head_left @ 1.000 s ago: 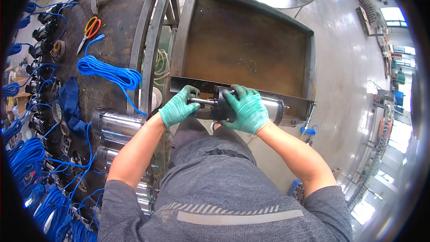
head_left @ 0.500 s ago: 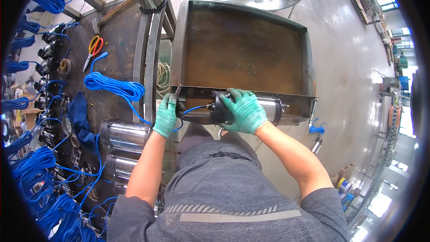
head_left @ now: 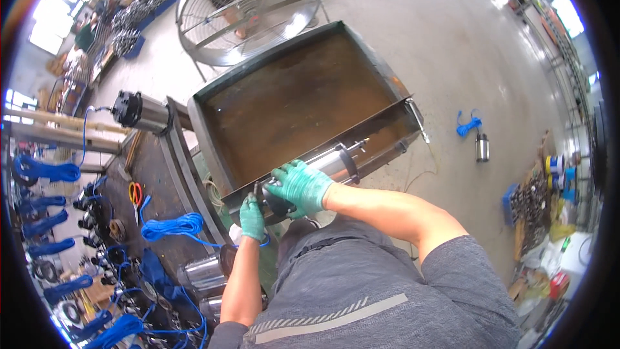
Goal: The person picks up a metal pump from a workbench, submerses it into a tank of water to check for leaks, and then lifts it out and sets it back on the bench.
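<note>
A shiny steel cylindrical pump motor (head_left: 337, 165) with a black end lies along the near edge of the brown-filled metal tank (head_left: 208, 126). My right hand (head_left: 301, 187), in a green glove, wraps over the motor's black end. At that same end, my left hand (head_left: 251, 220), also gloved in green, is closed with its fingers upright against something dark; what it grips is hidden. A blue cable runs from below my left hand to a coiled bundle of blue cable (head_left: 173, 227) on the dark workbench to the left.
Red-and-yellow scissors (head_left: 135, 194) lie on the bench. Another steel motor (head_left: 143, 113) stands at its far end, and more steel motors (head_left: 205, 274) lie near my left forearm. Beyond the tank stands a large round fan (head_left: 248, 13). A small steel cylinder (head_left: 482, 147) is on the floor right.
My view has turned, so the tank and motor now slant up to the right. My left hand has come closer to the motor's black end; my right hand stays on the motor.
</note>
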The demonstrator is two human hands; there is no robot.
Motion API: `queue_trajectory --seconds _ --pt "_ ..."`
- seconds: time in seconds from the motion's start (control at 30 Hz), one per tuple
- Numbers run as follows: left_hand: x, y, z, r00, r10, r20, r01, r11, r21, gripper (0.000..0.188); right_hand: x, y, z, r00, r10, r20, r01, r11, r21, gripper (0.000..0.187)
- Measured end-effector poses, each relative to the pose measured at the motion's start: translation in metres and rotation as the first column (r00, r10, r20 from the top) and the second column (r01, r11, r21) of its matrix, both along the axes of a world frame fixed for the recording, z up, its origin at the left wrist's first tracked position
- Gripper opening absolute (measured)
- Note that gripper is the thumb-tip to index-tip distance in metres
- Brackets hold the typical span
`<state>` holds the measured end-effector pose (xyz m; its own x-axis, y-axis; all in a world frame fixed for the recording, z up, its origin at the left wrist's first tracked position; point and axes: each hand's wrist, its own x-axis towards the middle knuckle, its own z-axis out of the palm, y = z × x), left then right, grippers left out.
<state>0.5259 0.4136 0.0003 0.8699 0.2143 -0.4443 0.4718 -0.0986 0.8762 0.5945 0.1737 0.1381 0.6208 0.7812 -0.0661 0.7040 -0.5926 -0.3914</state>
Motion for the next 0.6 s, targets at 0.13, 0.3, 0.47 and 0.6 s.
queue_trajectory --seconds 0.13,0.3,0.47,0.6 --pt "0.001 -0.024 0.075 0.997 0.061 -0.042 -0.067 0.987 -0.144 0.049 -0.010 -0.033 0.009 0.993 -0.052 0.102 0.040 0.993 0.113 0.085" --pt "0.017 -0.048 0.155 0.992 0.089 0.087 -0.068 0.974 -0.218 0.037 -0.019 -0.071 0.024 0.986 -0.159 0.056 0.122 0.905 0.408 0.091" --pt "0.026 -0.057 0.191 0.975 -0.135 0.177 0.153 0.984 -0.089 0.042 -0.057 -0.091 0.009 0.942 -0.312 0.121 0.183 0.784 0.594 0.093" --pt "0.033 -0.071 0.222 0.927 -0.345 0.149 0.345 0.938 0.024 0.043 -0.088 -0.084 -0.010 0.813 -0.546 0.203 0.314 0.704 0.637 0.083"
